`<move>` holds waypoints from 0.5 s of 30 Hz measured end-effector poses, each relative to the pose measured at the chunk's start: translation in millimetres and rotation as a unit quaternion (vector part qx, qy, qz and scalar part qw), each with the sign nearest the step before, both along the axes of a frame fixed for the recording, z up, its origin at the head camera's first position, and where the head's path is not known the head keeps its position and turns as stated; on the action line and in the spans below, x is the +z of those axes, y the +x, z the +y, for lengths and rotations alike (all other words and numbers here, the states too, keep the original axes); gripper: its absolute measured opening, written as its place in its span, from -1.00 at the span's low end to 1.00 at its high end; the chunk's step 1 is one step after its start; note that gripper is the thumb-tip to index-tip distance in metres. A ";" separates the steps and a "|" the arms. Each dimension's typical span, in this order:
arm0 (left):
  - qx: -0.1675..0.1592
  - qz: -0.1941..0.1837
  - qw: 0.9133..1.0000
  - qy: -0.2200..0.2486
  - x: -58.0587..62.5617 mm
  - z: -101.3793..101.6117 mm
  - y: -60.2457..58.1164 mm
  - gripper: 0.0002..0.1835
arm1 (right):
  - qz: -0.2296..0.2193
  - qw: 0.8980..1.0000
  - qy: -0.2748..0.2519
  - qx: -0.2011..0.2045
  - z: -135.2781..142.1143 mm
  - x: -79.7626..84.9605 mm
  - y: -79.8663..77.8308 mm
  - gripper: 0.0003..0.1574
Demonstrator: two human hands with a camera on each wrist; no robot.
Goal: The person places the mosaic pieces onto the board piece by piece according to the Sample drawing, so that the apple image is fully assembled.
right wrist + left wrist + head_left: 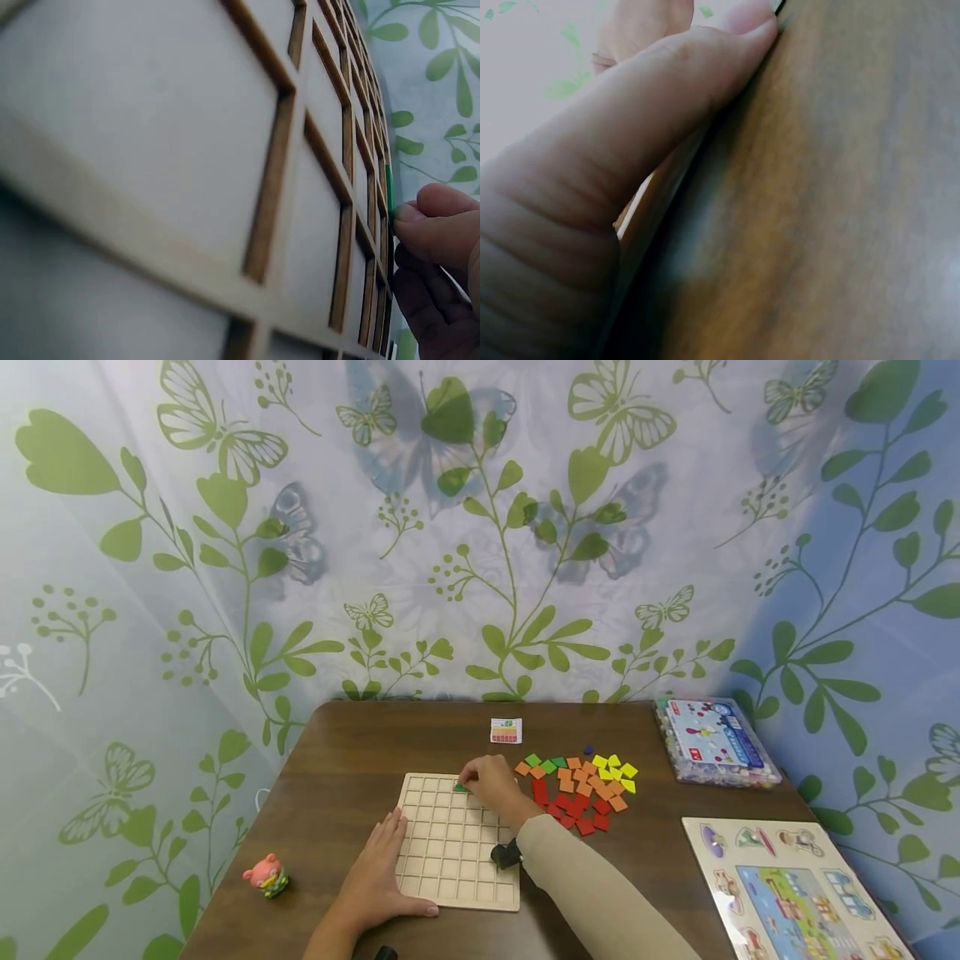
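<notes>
A pale wooden grid board [427, 865] with rows of square compartments lies on the brown table. My left hand [375, 881] rests against its left side, fingers stretched along the edge and thumb at the near edge. In the left wrist view the thumb [652, 97] lies straight along the board's side. At the board's far edge my right hand [491, 783] pinches a green tile [460, 787] between thumb and fingertips. The right wrist view shows this green tile [389, 187] edge-on at the grid's far end; whether it sits in a compartment I cannot tell.
Loose orange, red, green and yellow tiles [583, 782] are spread right of the board. Behind lies a small pattern card [506, 731]. A clear box [716, 743] and a picture puzzle [795, 889] lie at right, a pink figurine [267, 876] at left.
</notes>
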State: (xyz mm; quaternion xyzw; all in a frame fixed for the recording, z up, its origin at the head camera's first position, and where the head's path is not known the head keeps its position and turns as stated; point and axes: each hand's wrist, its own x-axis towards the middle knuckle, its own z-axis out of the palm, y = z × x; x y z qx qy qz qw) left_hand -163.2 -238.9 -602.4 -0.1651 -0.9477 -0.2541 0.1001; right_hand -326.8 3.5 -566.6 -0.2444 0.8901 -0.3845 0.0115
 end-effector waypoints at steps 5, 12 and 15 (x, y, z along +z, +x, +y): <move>0.000 0.002 1.000 -0.002 -1.2 0.5 -0.1 0.63 | 0.016 1.000 -0.021 -0.002 14.1 -0.9 2.7 -0.83; -0.001 0.011 1.000 -0.007 -2.3 0.1 -0.7 0.66 | -0.006 0.997 -0.017 -0.078 58.7 6.3 -23.4 -0.79; -0.003 0.016 1.000 -0.010 -2.1 -0.7 -0.5 0.66 | -0.013 0.995 0.010 -0.101 83.2 10.2 -35.1 -0.69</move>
